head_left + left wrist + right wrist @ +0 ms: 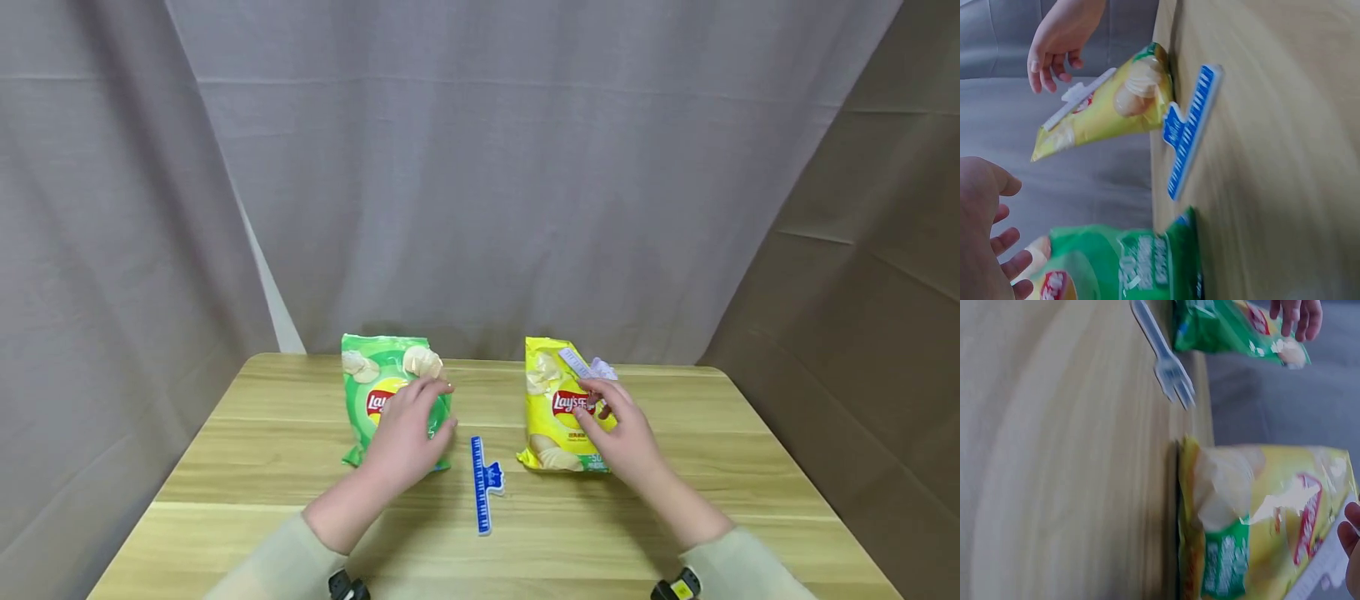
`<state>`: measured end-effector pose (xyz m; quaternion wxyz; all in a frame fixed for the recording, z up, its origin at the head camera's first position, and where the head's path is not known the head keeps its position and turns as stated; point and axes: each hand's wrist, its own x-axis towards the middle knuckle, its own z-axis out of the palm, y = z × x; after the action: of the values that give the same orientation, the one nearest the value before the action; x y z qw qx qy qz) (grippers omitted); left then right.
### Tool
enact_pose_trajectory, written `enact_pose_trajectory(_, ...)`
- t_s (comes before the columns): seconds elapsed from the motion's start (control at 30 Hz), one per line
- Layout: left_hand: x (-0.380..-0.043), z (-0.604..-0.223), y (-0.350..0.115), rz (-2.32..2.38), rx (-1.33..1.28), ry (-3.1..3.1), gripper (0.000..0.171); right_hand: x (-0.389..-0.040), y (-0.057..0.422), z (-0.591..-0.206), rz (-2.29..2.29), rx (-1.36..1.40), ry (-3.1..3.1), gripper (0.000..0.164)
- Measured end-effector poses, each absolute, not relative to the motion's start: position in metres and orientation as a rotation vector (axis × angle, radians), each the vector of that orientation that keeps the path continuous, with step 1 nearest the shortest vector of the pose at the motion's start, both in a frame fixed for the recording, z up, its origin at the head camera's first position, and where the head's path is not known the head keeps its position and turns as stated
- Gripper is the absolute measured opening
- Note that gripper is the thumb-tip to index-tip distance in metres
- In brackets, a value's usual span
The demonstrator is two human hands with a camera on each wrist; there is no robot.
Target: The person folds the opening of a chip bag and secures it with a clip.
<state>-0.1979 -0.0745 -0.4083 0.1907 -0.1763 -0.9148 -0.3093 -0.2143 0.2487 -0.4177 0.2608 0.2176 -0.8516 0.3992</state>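
Note:
A green bag of Lay's chips (pixel 367 383) stands upright on the left of the table. My left hand (pixel 408 429) is in front of it, fingers spread and relaxed with nothing between them in the left wrist view. On the right stands a yellow Lay's bag (pixel 551 425). A pale purple bag clip (pixel 576 362) sits slantwise across its upper right corner. Close to this clip is my right hand (pixel 626 433), thumb and fingers loosely bent and apart. Between the bags lies a blue bag clip (pixel 482 492) with white edges, flat on the wood.
Both bags stand toward the back edge of the light wooden table (pixel 247 467). Behind it hangs a grey curtain (pixel 480 208), which continues along the sides. Each wrist wears a dark strap with a small device (pixel 678 586).

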Motion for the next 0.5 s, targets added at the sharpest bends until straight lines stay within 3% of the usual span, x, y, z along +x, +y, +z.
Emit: enact_pose_trajectory(0.5,-0.187,-0.420,-0.109,-0.808,-0.400,-2.649,0.040,-0.199,0.214,-0.432,1.043,0.759,-2.399,0.042)
